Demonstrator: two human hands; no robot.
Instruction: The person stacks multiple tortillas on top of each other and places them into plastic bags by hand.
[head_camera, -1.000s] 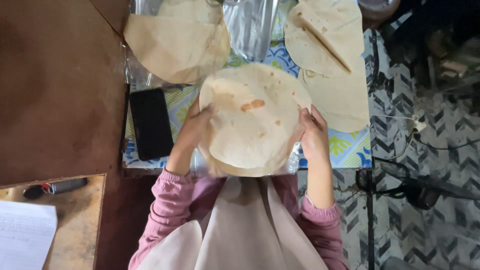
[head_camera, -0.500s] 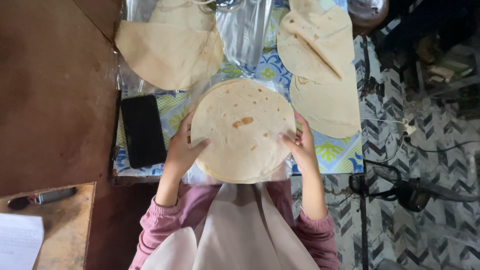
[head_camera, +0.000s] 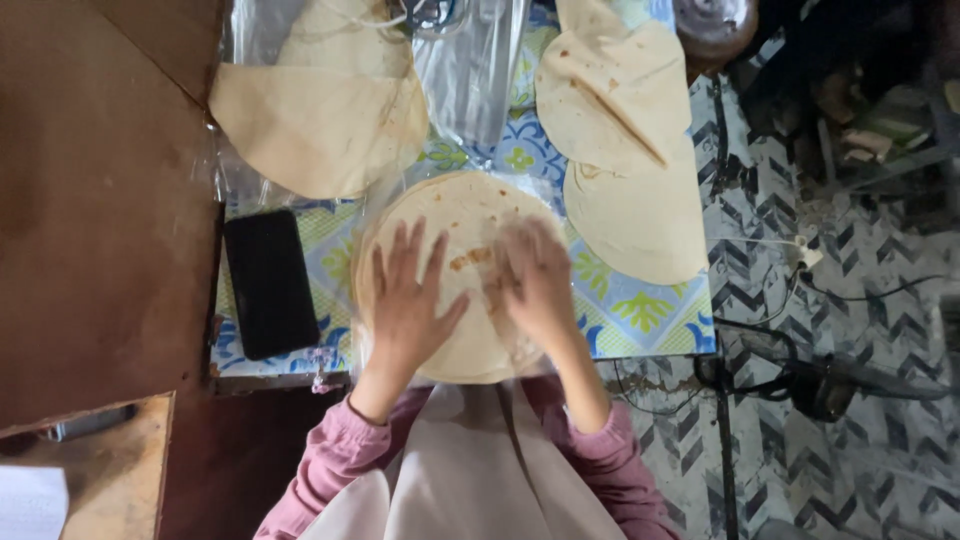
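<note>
Four flatbreads show on the desk (head_camera: 640, 320), which is covered with a blue, green and yellow patterned cloth: one round flatbread (head_camera: 455, 215) in the middle under the person's hands, one folded flatbread (head_camera: 315, 125) at the upper left, and two flatbreads (head_camera: 630, 150) overlapping at the upper right. One black phone (head_camera: 270, 283) lies flat just beside the middle flatbread, near the desk's left edge. One clear plastic sheet (head_camera: 470, 70) lies at the top, between the folded flatbread and the overlapping pair. Two hands are in view, both the person's own. The left hand (head_camera: 408, 300) lies palm-down on the round flatbread with its fingers spread; the right hand (head_camera: 535, 285) also rests flat on it, blurred, with fingers extended; neither hand closes on anything. Half a second earlier both hands held the flatbread by its left and right edges; they have since moved inward onto its top surface, and the flatbread now lies flat on the desk.
</note>
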